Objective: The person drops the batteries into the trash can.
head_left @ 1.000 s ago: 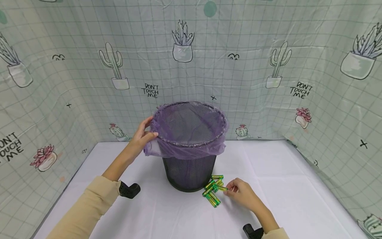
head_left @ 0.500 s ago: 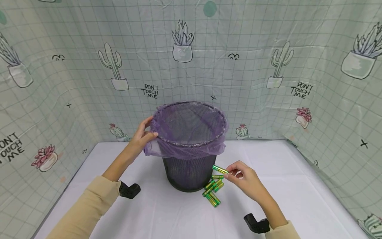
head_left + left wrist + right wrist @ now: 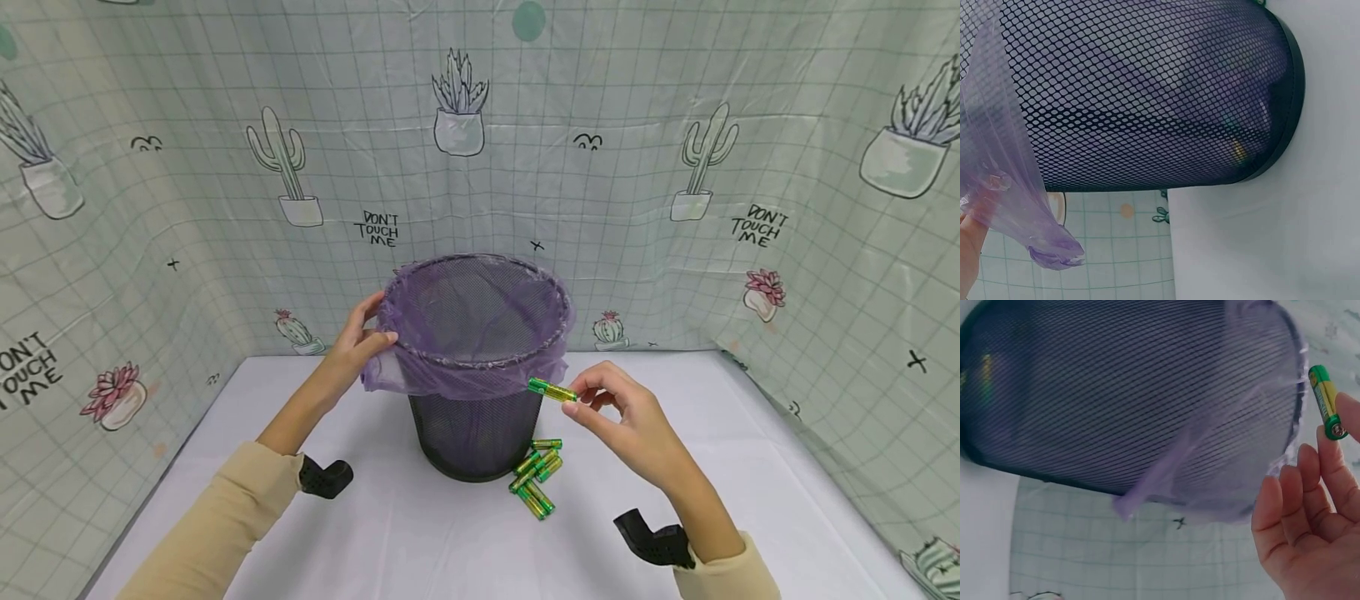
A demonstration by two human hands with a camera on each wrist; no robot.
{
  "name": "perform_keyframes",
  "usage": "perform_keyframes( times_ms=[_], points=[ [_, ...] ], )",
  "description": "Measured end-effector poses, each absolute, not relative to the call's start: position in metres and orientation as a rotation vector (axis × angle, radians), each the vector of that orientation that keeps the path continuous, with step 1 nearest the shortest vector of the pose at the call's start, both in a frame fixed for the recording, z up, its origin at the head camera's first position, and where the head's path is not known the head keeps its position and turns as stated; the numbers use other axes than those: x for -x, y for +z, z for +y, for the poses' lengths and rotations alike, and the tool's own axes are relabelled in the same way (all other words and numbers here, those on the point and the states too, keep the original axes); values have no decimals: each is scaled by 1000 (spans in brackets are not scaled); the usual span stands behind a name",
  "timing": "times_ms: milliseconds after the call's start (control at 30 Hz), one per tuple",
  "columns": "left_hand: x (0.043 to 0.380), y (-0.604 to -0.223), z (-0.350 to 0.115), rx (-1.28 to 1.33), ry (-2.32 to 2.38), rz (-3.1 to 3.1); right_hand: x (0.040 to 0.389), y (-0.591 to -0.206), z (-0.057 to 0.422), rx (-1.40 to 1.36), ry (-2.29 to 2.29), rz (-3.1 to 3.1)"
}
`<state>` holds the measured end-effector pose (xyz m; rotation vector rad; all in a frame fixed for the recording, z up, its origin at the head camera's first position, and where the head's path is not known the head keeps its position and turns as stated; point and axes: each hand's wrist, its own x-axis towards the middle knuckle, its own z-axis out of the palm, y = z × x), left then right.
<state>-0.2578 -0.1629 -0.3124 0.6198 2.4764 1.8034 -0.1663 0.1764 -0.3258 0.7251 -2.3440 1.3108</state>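
Observation:
A black mesh wastebasket [image 3: 476,433] stands upright, lined with a purple plastic bag [image 3: 480,379] folded over its rim. At its left side my left hand [image 3: 352,342] grips the rim through the bag, thumb outside in front. My right hand [image 3: 626,417] pinches one green and yellow battery [image 3: 552,390] by its end between thumb and forefinger, raised beside the right of the bag's lower edge. In the right wrist view that battery [image 3: 1325,400] appears near the basket's rim. Several like batteries [image 3: 534,479] lie in a loose pile at the basket's foot.
A white cloth [image 3: 390,533] covers the table. Behind and on both sides hangs a gridded curtain [image 3: 525,192] printed with cacti. Through the mesh in the left wrist view, a yellow and green patch [image 3: 1238,150] shows low in the basket.
My right hand has picked a battery from the pile and lifted it up along the basket's right side to the bag's edge. My left hand has stayed on the rim.

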Motion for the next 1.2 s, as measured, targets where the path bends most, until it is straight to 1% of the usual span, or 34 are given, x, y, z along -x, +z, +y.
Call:
perform_keyframes(
  times_ms=[267, 433, 967, 1200],
  points=[
    [257, -312, -162, -617, 1798, 2482, 168, -304, 169, -746, 1257, -2291],
    [257, -311, -162, -617, 1797, 2482, 175, -296, 165, -722, 1210, -2315],
    [257, -311, -163, -615, 1804, 2474, 202, -274, 149, -612, 1125, -2456],
    [257, -311, -162, -621, 1808, 2471, 209, -273, 145, -610, 1045, -2532]
  ],
)
